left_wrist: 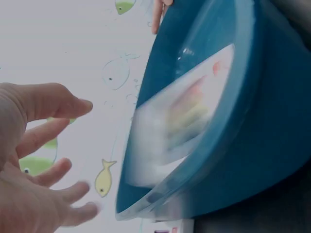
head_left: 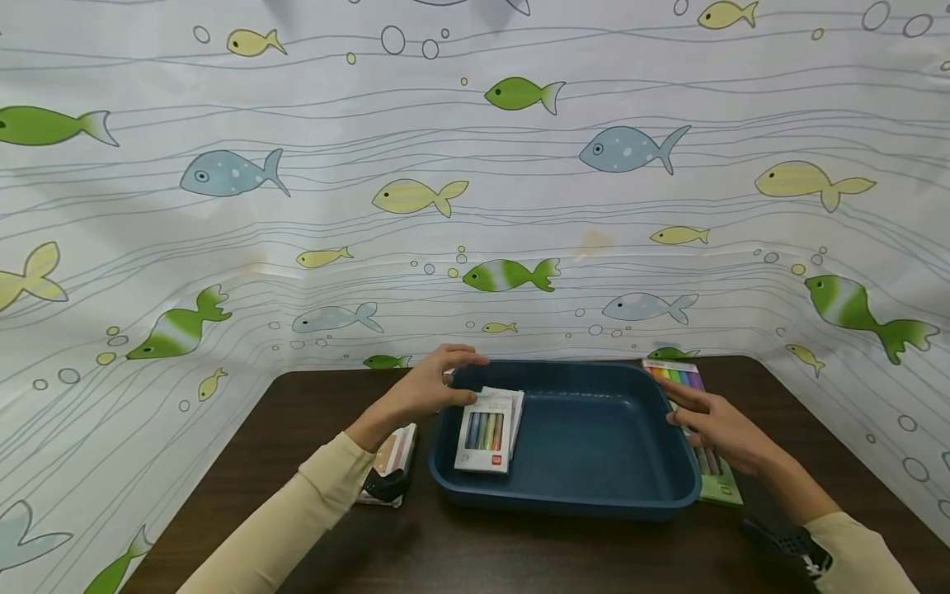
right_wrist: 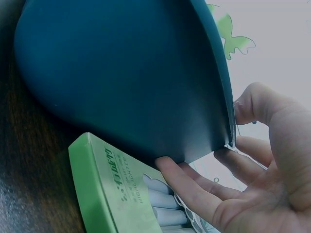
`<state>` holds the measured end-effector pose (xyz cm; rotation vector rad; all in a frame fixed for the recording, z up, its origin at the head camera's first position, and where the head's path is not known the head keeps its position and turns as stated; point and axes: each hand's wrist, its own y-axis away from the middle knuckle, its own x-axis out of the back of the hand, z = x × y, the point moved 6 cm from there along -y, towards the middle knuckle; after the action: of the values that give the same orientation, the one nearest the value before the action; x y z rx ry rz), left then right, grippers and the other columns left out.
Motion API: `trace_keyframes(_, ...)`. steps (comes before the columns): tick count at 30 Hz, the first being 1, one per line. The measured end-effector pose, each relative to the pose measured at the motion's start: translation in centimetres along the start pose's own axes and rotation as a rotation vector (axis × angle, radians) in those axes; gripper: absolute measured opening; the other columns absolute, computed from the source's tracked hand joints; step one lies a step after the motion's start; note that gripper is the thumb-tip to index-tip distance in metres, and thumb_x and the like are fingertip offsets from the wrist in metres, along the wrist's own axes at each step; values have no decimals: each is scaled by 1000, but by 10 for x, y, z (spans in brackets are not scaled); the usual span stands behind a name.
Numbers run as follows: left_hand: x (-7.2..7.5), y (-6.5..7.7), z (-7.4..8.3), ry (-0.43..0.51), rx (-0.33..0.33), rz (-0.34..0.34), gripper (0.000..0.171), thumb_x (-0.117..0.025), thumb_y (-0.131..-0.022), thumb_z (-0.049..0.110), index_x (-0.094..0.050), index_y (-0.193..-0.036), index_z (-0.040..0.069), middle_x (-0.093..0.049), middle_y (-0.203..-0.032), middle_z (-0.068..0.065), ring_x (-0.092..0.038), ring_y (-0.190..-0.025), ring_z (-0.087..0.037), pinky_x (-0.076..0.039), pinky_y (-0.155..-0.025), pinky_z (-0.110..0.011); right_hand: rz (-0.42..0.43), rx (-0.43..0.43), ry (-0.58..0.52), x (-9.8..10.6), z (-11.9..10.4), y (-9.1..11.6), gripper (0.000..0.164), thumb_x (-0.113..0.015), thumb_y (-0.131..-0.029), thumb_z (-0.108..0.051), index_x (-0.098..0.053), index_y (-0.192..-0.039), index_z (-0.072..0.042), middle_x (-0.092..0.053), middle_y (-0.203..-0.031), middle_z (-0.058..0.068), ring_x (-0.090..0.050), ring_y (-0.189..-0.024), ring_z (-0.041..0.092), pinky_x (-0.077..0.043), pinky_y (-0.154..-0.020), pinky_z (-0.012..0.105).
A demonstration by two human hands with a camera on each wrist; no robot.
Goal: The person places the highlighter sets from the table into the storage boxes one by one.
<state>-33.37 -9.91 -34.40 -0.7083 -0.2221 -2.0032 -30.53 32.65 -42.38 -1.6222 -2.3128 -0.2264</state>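
A dark blue plastic tray (head_left: 586,454) with raised walls stands on the table. Inside it, at the left, a white box (head_left: 475,458) with coloured sticks showing in its window overlaps a second white box (head_left: 518,417). My left hand (head_left: 419,388) hovers by the tray's back left rim, fingers spread and loosely bent, nothing between them. At the right wall is my right hand (head_left: 720,429), fingers extended along the outer side and thumb at the rim. A green highlighter box (right_wrist: 109,189) lies under those fingers, beside the tray.
Left of the tray lies another box (head_left: 404,445), partly covered by my left forearm and its black wrist strap (head_left: 386,485). The dark brown table (head_left: 289,429) ends at a white fish-patterned sheet (head_left: 519,223) at the back and sides.
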Motion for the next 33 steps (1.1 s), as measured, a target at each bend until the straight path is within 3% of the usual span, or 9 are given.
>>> trace_keyframes(3,4,0,6,-101,-49,0,50,-76,-92,13,-63,-140,20,-31,-161,-8,-32,-145,-35,-34,-108,-62,-4,-3,11,1,0,1,68,-54,-108,-26,-19,-164,-11,-11,-165,27,-34,-136,57,-54,-86,51)
trace_keyframes(7,4,0,7,-70,-51,-37,51,-75,-93,14,-61,-141,21,-31,-162,-5,-35,-144,-35,-29,-112,-62,-7,-11,15,3,-1,2,69,-55,-107,-25,-19,-165,-14,-10,-166,25,-32,-138,57,-50,-91,60)
trace_keyframes(15,4,2,1,23,-10,-45,55,-71,-96,10,-55,-146,26,-34,-159,0,-39,-142,-32,-48,-97,-57,-13,-1,-8,1,1,-1,67,-54,-108,-25,-19,-164,-14,-10,-165,26,-33,-137,58,-53,-88,58)
trace_keyframes(18,5,3,-2,28,-1,-41,54,-70,-96,10,-55,-146,26,-37,-157,3,-40,-141,-29,-48,-97,-56,-8,0,-6,0,1,-2,67,-55,-108,-23,-20,-164,-13,-13,-164,27,-34,-136,58,-52,-88,59)
trace_keyframes(25,8,4,-1,53,-38,-59,54,-65,-98,3,-52,-149,14,-36,-158,-5,-41,-140,-37,-49,-97,-53,-5,-13,8,1,2,-2,68,-55,-107,-24,-19,-164,-13,-14,-164,28,-35,-136,57,-52,-89,60)
trace_keyframes(33,12,7,-8,37,23,-41,52,-65,-99,8,-54,-148,23,-39,-157,-3,-46,-136,-33,-49,-97,-53,-2,-15,-10,2,4,-2,69,-55,-107,-23,-18,-164,-10,-12,-164,28,-36,-135,57,-53,-87,57)
